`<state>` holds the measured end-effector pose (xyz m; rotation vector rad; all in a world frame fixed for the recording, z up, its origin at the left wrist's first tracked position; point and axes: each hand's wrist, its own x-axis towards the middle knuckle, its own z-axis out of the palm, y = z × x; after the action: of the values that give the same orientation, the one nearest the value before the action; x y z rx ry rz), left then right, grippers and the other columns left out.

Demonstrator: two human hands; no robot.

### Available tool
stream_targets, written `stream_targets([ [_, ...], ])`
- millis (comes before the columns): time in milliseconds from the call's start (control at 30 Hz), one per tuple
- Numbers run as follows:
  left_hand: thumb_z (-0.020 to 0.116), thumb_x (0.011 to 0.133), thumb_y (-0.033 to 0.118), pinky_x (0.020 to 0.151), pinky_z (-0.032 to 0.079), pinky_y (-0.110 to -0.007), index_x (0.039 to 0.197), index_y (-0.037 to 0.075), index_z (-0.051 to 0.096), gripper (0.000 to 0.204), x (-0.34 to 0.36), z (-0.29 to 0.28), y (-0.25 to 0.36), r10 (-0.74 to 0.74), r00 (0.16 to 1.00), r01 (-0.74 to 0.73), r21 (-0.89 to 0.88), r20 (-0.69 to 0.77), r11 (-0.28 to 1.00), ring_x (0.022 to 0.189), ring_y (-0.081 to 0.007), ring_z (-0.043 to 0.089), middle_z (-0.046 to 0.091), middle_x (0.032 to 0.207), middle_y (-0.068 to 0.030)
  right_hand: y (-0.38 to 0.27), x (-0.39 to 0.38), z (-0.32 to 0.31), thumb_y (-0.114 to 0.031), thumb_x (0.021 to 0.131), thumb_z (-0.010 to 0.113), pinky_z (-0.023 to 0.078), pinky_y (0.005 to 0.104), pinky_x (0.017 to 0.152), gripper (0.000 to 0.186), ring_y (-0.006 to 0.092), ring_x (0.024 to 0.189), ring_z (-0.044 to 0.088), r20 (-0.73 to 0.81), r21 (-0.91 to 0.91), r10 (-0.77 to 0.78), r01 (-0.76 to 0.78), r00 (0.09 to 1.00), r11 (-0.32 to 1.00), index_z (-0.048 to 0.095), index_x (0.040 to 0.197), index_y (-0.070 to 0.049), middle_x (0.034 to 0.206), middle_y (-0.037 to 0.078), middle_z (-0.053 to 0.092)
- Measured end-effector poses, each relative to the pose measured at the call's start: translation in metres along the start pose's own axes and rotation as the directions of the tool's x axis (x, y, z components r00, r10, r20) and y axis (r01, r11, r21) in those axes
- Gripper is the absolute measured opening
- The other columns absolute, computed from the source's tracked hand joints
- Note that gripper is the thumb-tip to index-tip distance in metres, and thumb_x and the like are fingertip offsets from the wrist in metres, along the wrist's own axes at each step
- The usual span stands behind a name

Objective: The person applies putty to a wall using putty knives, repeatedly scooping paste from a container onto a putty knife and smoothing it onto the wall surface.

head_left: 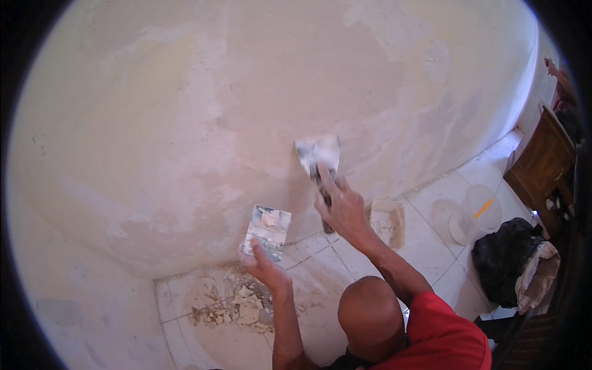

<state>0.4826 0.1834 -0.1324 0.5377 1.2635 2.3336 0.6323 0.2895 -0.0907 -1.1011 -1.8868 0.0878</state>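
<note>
My right hand [345, 206] is closed round the handle of a wide putty knife [319, 154], one finger stretched along toward its blade. The blade is smeared white, slightly blurred, and lies at the patchy plastered wall [308, 80]; whether its edge touches cannot be told. Lower and to the left, my left hand [265, 265] grips a small flat rectangular plate [266, 237] by its lower end, with the thumb on top. A lump of pale putty [270, 217] sits on the plate's upper part, and grey-white smears cover the rest.
Broken plaster rubble [243, 305] lies on the tiled floor [425, 262] below my left hand. To the right are a putty-stained tray [387, 225], a translucent bucket [472, 222] with an orange strip, a black plastic bag [505, 259] and wooden furniture [542, 154]. Another person's arm [560, 77] shows far right.
</note>
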Motion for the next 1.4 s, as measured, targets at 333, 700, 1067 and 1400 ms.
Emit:
stream_targets([
  [333,0.053,0.1,0.015,0.091,0.049,-0.035,0.126,-0.004,0.047,0.033,0.008,-0.008,-0.01,-0.001,1.0,0.001,-0.006,0.028,1.0,0.104,-0.0205,0.059,0.058,0.115,-0.0118,0.064,0.049,-0.048,-0.01,0.086,0.065,0.051,0.0407,0.057,0.066,0.0311,0.072,0.062,-0.205,-0.262,-0.115,0.058,0.972,0.963,0.043,0.147,-0.014,0.09,0.015,0.058],
  [700,0.054,0.099,0.016,0.092,0.049,-0.036,0.123,-0.006,0.049,0.032,0.005,-0.009,-0.007,-0.004,1.0,0.004,0.023,0.03,1.0,0.105,-0.0208,0.059,0.058,0.117,-0.0136,0.088,0.023,-0.048,-0.016,0.089,0.062,0.051,0.0438,0.068,0.064,0.0349,0.073,0.061,-0.29,0.02,0.172,-0.174,0.941,0.985,0.039,0.147,-0.003,0.088,0.018,0.06],
  [1067,0.054,0.099,0.016,0.093,0.048,-0.036,0.125,-0.006,0.048,0.035,0.006,-0.005,-0.004,0.016,0.999,-0.017,0.031,0.038,0.999,0.107,-0.0218,0.058,0.058,0.118,-0.0148,0.033,-0.027,0.011,-0.013,0.085,0.065,0.05,0.0432,0.066,0.063,0.0349,0.071,0.062,0.021,-0.1,0.079,-0.076,0.997,0.992,0.046,0.144,-0.007,0.085,0.017,0.059],
  [1400,0.055,0.098,0.018,0.094,0.047,-0.037,0.125,-0.008,0.048,0.037,0.006,0.0,-0.007,-0.017,0.998,0.017,0.002,-0.064,1.0,0.108,-0.0226,0.057,0.057,0.122,-0.016,0.056,0.04,-0.024,-0.014,0.085,0.063,0.051,0.0437,0.066,0.066,0.0343,0.074,0.063,-0.203,0.019,0.097,-0.096,0.974,0.995,0.041,0.147,-0.009,0.086,0.017,0.061],
])
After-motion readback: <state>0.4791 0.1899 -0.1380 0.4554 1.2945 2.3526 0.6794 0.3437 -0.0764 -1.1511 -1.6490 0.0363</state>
